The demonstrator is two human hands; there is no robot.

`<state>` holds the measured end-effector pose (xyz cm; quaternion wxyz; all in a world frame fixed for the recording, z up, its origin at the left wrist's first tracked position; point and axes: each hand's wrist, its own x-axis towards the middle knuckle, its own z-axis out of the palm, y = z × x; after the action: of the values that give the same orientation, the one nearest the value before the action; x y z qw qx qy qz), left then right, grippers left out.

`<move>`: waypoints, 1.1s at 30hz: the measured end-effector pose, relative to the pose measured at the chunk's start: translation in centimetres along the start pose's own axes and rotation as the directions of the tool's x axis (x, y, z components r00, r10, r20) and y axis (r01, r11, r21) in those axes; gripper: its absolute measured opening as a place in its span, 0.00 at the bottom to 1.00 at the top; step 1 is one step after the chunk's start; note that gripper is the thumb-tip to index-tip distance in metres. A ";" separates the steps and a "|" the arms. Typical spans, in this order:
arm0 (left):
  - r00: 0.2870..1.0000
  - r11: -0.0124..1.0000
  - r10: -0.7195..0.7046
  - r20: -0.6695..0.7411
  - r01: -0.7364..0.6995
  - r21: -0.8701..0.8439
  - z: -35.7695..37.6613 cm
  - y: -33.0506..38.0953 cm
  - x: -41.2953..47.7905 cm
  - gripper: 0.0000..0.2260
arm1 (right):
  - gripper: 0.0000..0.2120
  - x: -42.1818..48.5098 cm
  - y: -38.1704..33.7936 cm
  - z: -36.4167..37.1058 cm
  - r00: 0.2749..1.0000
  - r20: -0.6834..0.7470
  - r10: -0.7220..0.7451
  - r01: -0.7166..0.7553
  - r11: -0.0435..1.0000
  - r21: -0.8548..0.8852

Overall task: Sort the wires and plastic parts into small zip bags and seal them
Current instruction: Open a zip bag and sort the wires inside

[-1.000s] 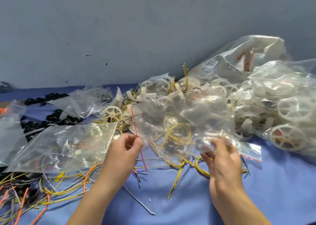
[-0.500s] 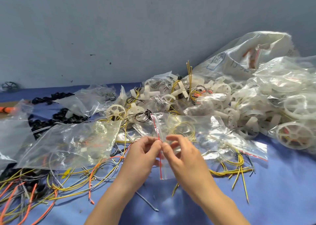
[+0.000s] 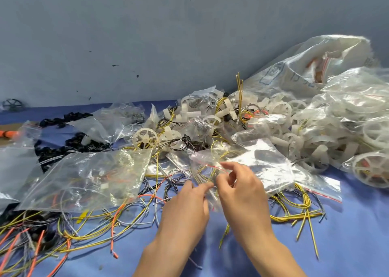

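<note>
Left hand (image 3: 185, 209) pinches the small zip bag (image 3: 259, 165) at its near corner, mid-pile on the blue cloth (image 3: 357, 234), while right hand (image 3: 242, 194) — half a second ago pinched against it mid-strip — now nips the red strip (image 3: 212, 165) farther up: seal apparently being pressed along, closure unconfirmed — loose yellow wires (image 3: 299, 203) lie unbagged rightward.

Forearms reach forward; left hand (image 3: 185, 205) and right hand (image 3: 242, 190), nearly touching, each pinch the zip bag (image 3: 263, 163).
</note>
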<state>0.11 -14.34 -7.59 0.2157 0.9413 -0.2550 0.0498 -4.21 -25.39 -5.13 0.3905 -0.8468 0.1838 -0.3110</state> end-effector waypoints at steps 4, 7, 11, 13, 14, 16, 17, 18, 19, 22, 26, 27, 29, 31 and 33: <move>0.999 0.999 -0.036 -0.040 0.035 -0.040 -0.1 0.0 0.5 0.08 | 0.14 -0.9 -2.3 -1.1 0.953 -0.220 -0.210 0.201 0.978 -0.060; 0.997 0.983 -0.077 0.000 0.076 -0.167 -1.1 0.4 1.2 0.10 | 0.13 -1.1 -2.8 -1.5 0.944 -0.193 -0.269 0.232 0.953 -0.194; 0.969 0.999 -0.051 -0.242 0.054 0.006 -2.4 0.3 1.8 0.07 | 0.08 -0.3 -1.4 -1.0 0.992 0.016 -0.123 0.123 0.965 -0.230; 0.911 0.993 -0.107 -0.398 0.077 -0.089 -3.3 -0.4 2.9 0.07 | 0.07 0.2 -0.7 -1.0 0.995 0.055 -0.080 0.090 0.971 -0.222; 0.881 0.989 -0.137 -0.452 0.094 -0.118 -3.6 -0.9 3.8 0.08 | 0.07 0.3 -0.4 -1.0 0.995 0.071 -0.070 0.085 0.968 -0.237; 0.849 0.987 -0.160 -0.504 0.138 -0.081 -4.2 -2.3 6.2 0.09 | 0.07 0.5 0.0 -1.1 0.992 0.109 -0.062 0.089 0.958 -0.272; 0.853 0.984 -0.167 -0.494 0.176 -0.029 -4.5 -3.0 7.8 0.11 | 0.06 0.6 0.2 -1.1 0.990 0.131 -0.057 0.093 0.955 -0.282; 0.866 0.972 -0.191 -0.462 0.232 0.033 -4.7 -3.8 9.4 0.13 | 0.06 0.7 0.4 -1.1 0.987 0.155 -0.048 0.091 0.955 -0.281; 0.882 0.952 -0.219 -0.417 0.287 0.107 -5.0 -4.5 11.0 0.15 | 0.06 0.7 0.6 -1.0 0.983 0.181 -0.032 0.079 0.961 -0.264; 0.935 0.888 -0.256 -0.247 0.328 0.323 -6.1 -5.8 14.4 0.16 | 0.06 0.7 0.8 -0.8 0.969 0.246 0.009 0.030 0.988 -0.154; 0.968 0.842 -0.206 -0.141 0.249 0.480 -6.5 -6.0 16.1 0.09 | 0.07 1.0 0.4 -0.6 0.971 0.240 -0.002 0.019 0.997 -0.070; 0.968 0.855 -0.209 -0.142 0.251 0.454 -6.6 -5.8 16.1 0.08 | 0.07 1.1 0.3 -0.5 0.970 0.241 0.014 -0.002 0.999 -0.048; 0.961 0.899 -0.190 -0.201 0.253 0.357 -7.2 -5.2 15.5 0.08 | 0.06 1.1 0.0 -0.2 0.961 0.267 0.070 -0.075 0.997 0.009; 0.904 0.950 -0.184 -0.386 0.264 0.166 -8.3 -4.7 13.7 0.10 | 0.06 1.1 -0.3 0.1 0.952 0.289 0.102 -0.120 0.992 0.046; 0.746 0.961 -0.277 -0.606 0.221 -0.166 -9.3 -4.2 10.9 0.08 | 0.06 0.8 -0.6 0.4 0.954 0.285 0.097 -0.119 0.991 0.060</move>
<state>11.79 -12.04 1.37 0.3315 0.8871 -0.0432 0.3183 -3.29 -25.29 -4.56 0.4611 -0.8556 0.1604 -0.1724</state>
